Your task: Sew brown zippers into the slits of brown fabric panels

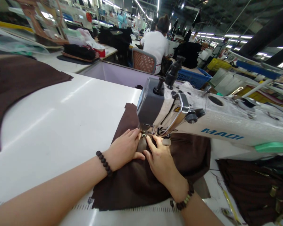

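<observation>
Head view, single frame. Left hand point(124, 149) open, lying palm-down on a dark brown cloth panel point(141, 175), its fingers point(132, 134) together and reaching the presser foot point(143, 135); not closed on anything. Right hand point(159, 157) also open, pressing on the same cloth just right of the foot, with its fingers point(153, 142) spread and tips close to the needle area. Cloth lies folded in layers under both hands, its far end passing beneath the head of a MAQI industrial sewing machine point(165, 113). Cloth rests on a white work table point(61, 125), with a printed measuring scale point(132, 208) along the near edge. Dark bead bracelet point(104, 162) on left wrist; bead bracelet point(185, 199) with pale beads on right wrist. Second brown cloth piece point(14, 91) lies flat at left of table. Dark brown pleated garment point(254, 188) with metal fittings lies at lower right. Ahead, a co-worker in a white shirt point(157, 47) sits on a woven-back chair point(143, 61), facing away. Blue plastic crate point(193, 77) stands just behind the machine; yellow crate point(218, 64) further right. Rows of workstations continue into the distance.
</observation>
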### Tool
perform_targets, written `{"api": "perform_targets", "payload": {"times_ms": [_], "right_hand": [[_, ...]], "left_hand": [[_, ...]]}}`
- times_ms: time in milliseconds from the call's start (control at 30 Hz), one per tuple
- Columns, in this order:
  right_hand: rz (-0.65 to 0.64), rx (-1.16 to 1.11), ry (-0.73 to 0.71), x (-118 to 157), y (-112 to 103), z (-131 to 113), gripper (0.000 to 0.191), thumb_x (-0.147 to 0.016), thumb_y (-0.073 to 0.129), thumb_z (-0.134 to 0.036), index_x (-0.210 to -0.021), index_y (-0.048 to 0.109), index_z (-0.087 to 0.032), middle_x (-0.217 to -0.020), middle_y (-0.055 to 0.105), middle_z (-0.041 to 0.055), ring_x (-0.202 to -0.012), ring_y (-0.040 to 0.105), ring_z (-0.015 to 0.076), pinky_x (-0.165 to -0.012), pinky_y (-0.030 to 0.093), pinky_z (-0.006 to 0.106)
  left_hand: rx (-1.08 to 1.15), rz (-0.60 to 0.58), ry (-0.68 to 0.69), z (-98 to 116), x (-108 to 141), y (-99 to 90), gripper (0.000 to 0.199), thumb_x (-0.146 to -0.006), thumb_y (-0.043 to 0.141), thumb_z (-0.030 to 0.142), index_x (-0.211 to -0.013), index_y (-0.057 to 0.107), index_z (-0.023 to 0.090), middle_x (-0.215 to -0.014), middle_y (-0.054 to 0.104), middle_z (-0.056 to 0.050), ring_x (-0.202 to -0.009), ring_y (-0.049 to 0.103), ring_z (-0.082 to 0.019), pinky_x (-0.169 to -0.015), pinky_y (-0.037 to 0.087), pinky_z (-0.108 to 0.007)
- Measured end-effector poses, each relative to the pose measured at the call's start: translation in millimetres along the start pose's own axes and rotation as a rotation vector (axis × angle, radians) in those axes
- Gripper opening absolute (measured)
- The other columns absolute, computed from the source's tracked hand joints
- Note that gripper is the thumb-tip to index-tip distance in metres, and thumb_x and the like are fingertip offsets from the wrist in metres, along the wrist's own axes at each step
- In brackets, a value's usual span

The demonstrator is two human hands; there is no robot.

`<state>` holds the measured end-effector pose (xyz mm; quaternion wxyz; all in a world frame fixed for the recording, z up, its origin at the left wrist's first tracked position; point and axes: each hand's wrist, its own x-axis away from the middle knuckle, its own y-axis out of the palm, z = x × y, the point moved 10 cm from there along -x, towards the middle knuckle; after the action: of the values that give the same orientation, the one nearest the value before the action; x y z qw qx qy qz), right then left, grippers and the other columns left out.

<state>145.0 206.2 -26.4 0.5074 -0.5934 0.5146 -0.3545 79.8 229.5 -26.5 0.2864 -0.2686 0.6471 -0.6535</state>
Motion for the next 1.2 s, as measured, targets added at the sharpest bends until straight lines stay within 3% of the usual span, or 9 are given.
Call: {"api": "perform_targets", "payload": {"times_ms": [533, 767, 967, 1100, 1200], "right_hand": [[-0.034, 0.027, 0.017, -8.5, 6.5, 5.5, 0.044, -0.088, 0.045, -0.028, -0.131, 0.044, -0.017, -0.125, 0.047, 0.0150, -0.111, 0.046, 0.0298, -0.091, 0.041, 0.052], [-0.001, 0.033, -0.021, -3.7, 2.7, 0.9, 0.044, -0.087, 0.047, -0.026, -0.131, 0.043, -0.016, -0.124, 0.049, 0.0133, -0.113, 0.045, 0.0277, -0.096, 0.039, 0.050], [-0.024, 0.033, 0.003, -10.9, -0.5, 2.7, 0.044, -0.089, 0.044, -0.029, -0.131, 0.043, -0.017, -0.126, 0.048, 0.0138, -0.111, 0.048, 0.0300, -0.094, 0.039, 0.053], [0.034, 0.045, -0.083, 19.2, -11.4, 8.3, 0.048, -0.087, 0.043, -0.023, -0.135, 0.037, -0.017, -0.133, 0.044, 0.0131, -0.123, 0.041, 0.0291, -0.098, 0.038, 0.053], [0.128, 0.221, -0.205, 61.4, -4.4, 20.1, 0.046, -0.084, 0.048, -0.037, -0.129, 0.045, -0.026, -0.132, 0.046, 0.0127, -0.117, 0.045, 0.0382, -0.081, 0.042, 0.067]], "left_hand": [[0.020, 0.006, 0.012, -5.7, -7.4, 3.3, 0.083, -0.069, 0.056, 0.064, -0.121, 0.049, -0.001, -0.122, 0.049, -0.020, -0.120, 0.040, -0.031, -0.104, 0.030, -0.041], [0.014, 0.020, 0.023, -3.7, -4.4, 2.5, 0.083, -0.070, 0.057, 0.063, -0.119, 0.049, -0.002, -0.121, 0.050, -0.021, -0.119, 0.041, -0.031, -0.104, 0.030, -0.041], [0.053, 0.062, 0.011, -7.9, -6.3, 1.7, 0.078, -0.070, 0.058, 0.063, -0.119, 0.050, 0.004, -0.121, 0.050, -0.019, -0.116, 0.045, -0.030, -0.103, 0.031, -0.040], [0.089, 0.113, 0.017, -9.9, -3.3, -1.0, 0.081, -0.067, 0.061, 0.062, -0.121, 0.049, 0.004, -0.124, 0.049, -0.020, -0.118, 0.045, -0.030, -0.102, 0.033, -0.041], [0.117, 0.133, 0.013, -21.6, 3.3, -1.6, 0.080, -0.066, 0.064, 0.061, -0.120, 0.050, 0.003, -0.124, 0.051, -0.019, -0.118, 0.045, -0.030, -0.102, 0.035, -0.043]]}}
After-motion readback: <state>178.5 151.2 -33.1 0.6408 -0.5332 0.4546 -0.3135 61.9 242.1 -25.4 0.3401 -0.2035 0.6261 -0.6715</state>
